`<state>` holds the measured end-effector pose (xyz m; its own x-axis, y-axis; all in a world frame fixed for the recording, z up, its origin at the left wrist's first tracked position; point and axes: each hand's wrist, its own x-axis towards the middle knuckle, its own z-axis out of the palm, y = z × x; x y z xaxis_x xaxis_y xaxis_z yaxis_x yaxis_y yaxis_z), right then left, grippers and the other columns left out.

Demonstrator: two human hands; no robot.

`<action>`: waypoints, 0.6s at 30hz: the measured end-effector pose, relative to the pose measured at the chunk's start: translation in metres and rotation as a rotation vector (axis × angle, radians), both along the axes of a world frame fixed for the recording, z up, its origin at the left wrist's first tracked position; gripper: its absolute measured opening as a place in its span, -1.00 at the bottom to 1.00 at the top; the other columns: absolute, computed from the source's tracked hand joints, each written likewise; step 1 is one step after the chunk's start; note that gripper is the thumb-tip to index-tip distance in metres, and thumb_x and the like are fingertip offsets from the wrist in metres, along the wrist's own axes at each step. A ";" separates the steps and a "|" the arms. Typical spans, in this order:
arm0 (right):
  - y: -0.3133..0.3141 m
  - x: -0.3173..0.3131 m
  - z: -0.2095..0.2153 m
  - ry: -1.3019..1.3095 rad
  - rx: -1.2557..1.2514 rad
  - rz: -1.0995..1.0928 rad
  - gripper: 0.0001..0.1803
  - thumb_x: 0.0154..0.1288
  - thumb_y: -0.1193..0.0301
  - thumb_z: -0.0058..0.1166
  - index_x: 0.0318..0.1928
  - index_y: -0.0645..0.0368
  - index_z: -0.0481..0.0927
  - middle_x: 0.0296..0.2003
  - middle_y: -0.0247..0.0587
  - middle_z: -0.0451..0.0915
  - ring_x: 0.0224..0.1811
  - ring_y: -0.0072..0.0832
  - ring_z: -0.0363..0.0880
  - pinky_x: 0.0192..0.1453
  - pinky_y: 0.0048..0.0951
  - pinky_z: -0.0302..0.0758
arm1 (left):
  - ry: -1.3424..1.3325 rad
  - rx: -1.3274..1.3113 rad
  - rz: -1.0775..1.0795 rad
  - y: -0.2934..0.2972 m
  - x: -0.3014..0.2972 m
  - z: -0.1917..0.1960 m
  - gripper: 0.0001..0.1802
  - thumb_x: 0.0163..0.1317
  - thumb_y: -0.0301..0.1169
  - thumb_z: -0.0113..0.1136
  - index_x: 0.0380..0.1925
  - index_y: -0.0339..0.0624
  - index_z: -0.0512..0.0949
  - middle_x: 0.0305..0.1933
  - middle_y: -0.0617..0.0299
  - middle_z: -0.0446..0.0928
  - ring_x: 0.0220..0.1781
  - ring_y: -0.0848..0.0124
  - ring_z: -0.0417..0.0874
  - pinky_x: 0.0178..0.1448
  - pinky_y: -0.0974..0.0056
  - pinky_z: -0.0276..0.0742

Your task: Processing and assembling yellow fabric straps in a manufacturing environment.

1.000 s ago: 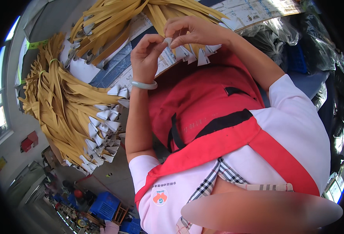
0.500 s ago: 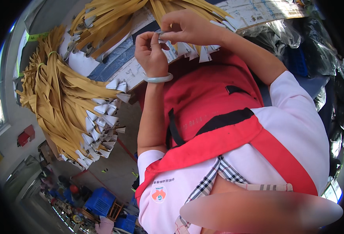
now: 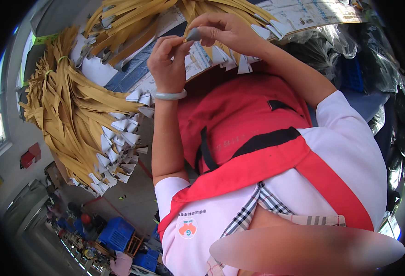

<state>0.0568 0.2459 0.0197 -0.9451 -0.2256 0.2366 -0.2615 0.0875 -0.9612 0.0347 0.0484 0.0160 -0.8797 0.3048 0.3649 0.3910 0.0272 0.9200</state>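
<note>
My left hand (image 3: pixel 168 62), with a pale bangle (image 3: pixel 170 95) at its wrist, is closed in a pinch at a small grey, cone-like end piece (image 3: pixel 193 35). A bit of yellow shows at the left fingertips. My right hand (image 3: pixel 227 34) grips the grey piece from the other side, fingers curled. Behind the hands, yellow straps (image 3: pixel 133 20) lie across the bench, some with grey ends and some with white folded ends (image 3: pixel 273 30). The strap leading into the grey piece is partly hidden by my fingers.
A thick bundle of yellow straps (image 3: pixel 69 106) with white ends hangs over the bench's left side. The white-topped bench (image 3: pixel 312 14) runs along the far side. Clear plastic bags (image 3: pixel 326 39) sit at right; blue crates (image 3: pixel 117 234) stand on the floor lower left.
My left hand has shifted slightly left. Between the hands, the grey piece has come into clearer view and its cone shape shows.
</note>
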 end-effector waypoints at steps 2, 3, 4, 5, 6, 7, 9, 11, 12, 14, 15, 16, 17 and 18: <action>0.004 0.001 0.009 -0.234 -0.083 -0.018 -0.74 0.42 0.22 0.16 -0.19 0.18 0.62 -0.42 -0.45 0.55 -0.39 -0.71 0.49 -0.26 -0.60 0.45 | 0.306 -0.328 0.090 -0.004 0.000 0.003 -0.85 0.10 -0.57 0.39 -0.38 -0.30 0.58 -0.37 0.17 0.57 -0.42 0.38 0.62 -0.33 0.36 0.51; 0.001 0.003 0.005 -0.222 0.003 -0.001 -0.74 0.42 0.21 0.17 -0.21 0.17 0.62 -0.46 -0.44 0.53 -0.45 -0.72 0.48 -0.33 -0.63 0.43 | 0.273 -0.280 0.043 0.001 0.003 -0.001 -0.83 0.09 -0.55 0.40 -0.42 -0.29 0.54 -0.39 0.13 0.54 -0.46 0.28 0.58 -0.35 0.30 0.46; 0.002 0.006 0.004 -0.223 0.009 0.000 -0.74 0.42 0.21 0.17 -0.21 0.17 0.62 -0.46 -0.44 0.53 -0.45 -0.72 0.48 -0.33 -0.63 0.43 | 0.271 -0.275 0.044 0.001 0.007 -0.003 -0.83 0.09 -0.55 0.40 -0.42 -0.29 0.54 -0.39 0.13 0.54 -0.46 0.28 0.58 -0.35 0.30 0.46; 0.002 0.007 0.003 -0.184 0.032 -0.014 -0.75 0.42 0.22 0.16 -0.22 0.17 0.62 -0.47 -0.45 0.53 -0.46 -0.73 0.48 -0.35 -0.64 0.43 | 0.237 -0.299 0.041 0.002 0.010 -0.002 -0.83 0.09 -0.56 0.39 -0.43 -0.28 0.53 -0.42 0.12 0.51 -0.47 0.26 0.56 -0.37 0.29 0.45; 0.003 0.009 0.002 -0.144 0.056 -0.026 -0.75 0.43 0.23 0.15 -0.24 0.17 0.61 -0.48 -0.45 0.52 -0.47 -0.74 0.48 -0.37 -0.65 0.43 | 0.202 -0.324 0.039 0.001 0.013 0.000 -0.83 0.10 -0.57 0.38 -0.44 -0.28 0.52 -0.44 0.11 0.48 -0.47 0.25 0.54 -0.38 0.28 0.43; 0.004 0.007 0.000 -0.177 -0.003 -0.018 -0.76 0.43 0.25 0.15 -0.28 0.17 0.59 -0.50 -0.47 0.50 -0.47 -0.75 0.48 -0.36 -0.64 0.44 | 0.209 -0.330 0.033 -0.002 0.013 0.004 -0.84 0.10 -0.59 0.36 -0.45 -0.28 0.51 -0.47 0.10 0.43 -0.48 0.20 0.51 -0.41 0.25 0.40; 0.008 0.008 0.002 -0.165 -0.028 -0.088 -0.77 0.43 0.25 0.15 -0.28 0.16 0.59 -0.51 -0.49 0.49 -0.47 -0.77 0.47 -0.36 -0.65 0.44 | 0.250 -0.262 0.094 -0.011 0.007 0.008 -0.83 0.15 -0.58 0.35 -0.47 -0.29 0.50 -0.48 0.14 0.44 -0.50 0.29 0.55 -0.40 0.31 0.42; 0.033 -0.002 -0.001 -0.161 0.052 -0.262 -0.85 0.37 0.34 0.18 -0.18 0.16 0.61 -0.47 -0.43 0.54 -0.45 -0.60 0.55 -0.30 -0.55 0.51 | 0.053 0.071 0.355 -0.053 -0.015 0.008 -0.89 0.35 -0.51 0.23 -0.32 -0.33 0.52 -0.39 0.22 0.54 -0.47 0.46 0.64 -0.36 0.45 0.53; 0.053 -0.004 -0.003 -0.162 0.054 -0.277 -0.85 0.37 0.34 0.18 -0.18 0.16 0.61 -0.47 -0.43 0.54 -0.45 -0.60 0.55 -0.30 -0.55 0.51 | -0.080 0.167 0.497 -0.082 -0.031 0.009 -0.83 0.39 -0.46 0.18 -0.15 -0.36 0.49 -0.27 0.16 0.54 -0.40 0.42 0.67 -0.33 0.44 0.62; 0.089 0.003 -0.002 -0.147 0.302 -0.461 -0.79 0.32 0.32 0.16 -0.30 0.22 0.60 -0.50 -0.36 0.58 -0.48 -0.63 0.51 -0.38 -0.51 0.43 | -0.039 0.205 0.663 -0.128 -0.042 0.012 -0.70 0.41 -0.43 0.16 0.05 -0.35 0.43 -0.03 0.08 0.49 -0.18 0.31 0.70 -0.24 0.37 0.73; 0.106 0.010 -0.004 -0.150 0.309 -0.473 -0.79 0.32 0.32 0.16 -0.30 0.22 0.60 -0.50 -0.36 0.58 -0.48 -0.63 0.51 -0.38 -0.51 0.43 | -0.032 0.162 0.646 -0.145 -0.043 0.009 -0.68 0.40 -0.43 0.16 0.06 -0.37 0.42 0.03 0.08 0.46 -0.15 0.30 0.69 -0.24 0.38 0.72; 0.122 0.015 -0.008 -0.125 0.440 -0.523 -0.79 0.30 0.32 0.18 -0.30 0.24 0.62 -0.49 -0.32 0.60 -0.46 -0.59 0.53 -0.34 -0.49 0.46 | -0.036 0.086 0.672 -0.143 -0.036 0.010 -0.72 0.39 -0.47 0.18 0.04 -0.36 0.47 -0.02 0.10 0.52 -0.17 0.34 0.69 -0.23 0.39 0.70; 0.132 0.019 -0.008 -0.097 0.572 -0.568 -0.78 0.27 0.32 0.19 -0.30 0.25 0.64 -0.47 -0.28 0.62 -0.44 -0.55 0.55 -0.30 -0.46 0.48 | -0.087 0.043 0.611 -0.142 -0.030 0.005 -0.75 0.38 -0.49 0.19 0.00 -0.35 0.51 -0.07 0.13 0.56 -0.19 0.39 0.69 -0.22 0.40 0.67; 0.137 0.025 -0.006 -0.098 0.581 -0.571 -0.78 0.27 0.32 0.19 -0.30 0.25 0.64 -0.47 -0.28 0.62 -0.44 -0.55 0.55 -0.30 -0.46 0.48 | -0.141 0.002 0.550 -0.139 -0.024 -0.004 -0.79 0.37 -0.51 0.19 -0.03 -0.33 0.55 -0.13 0.15 0.59 -0.22 0.43 0.68 -0.21 0.41 0.65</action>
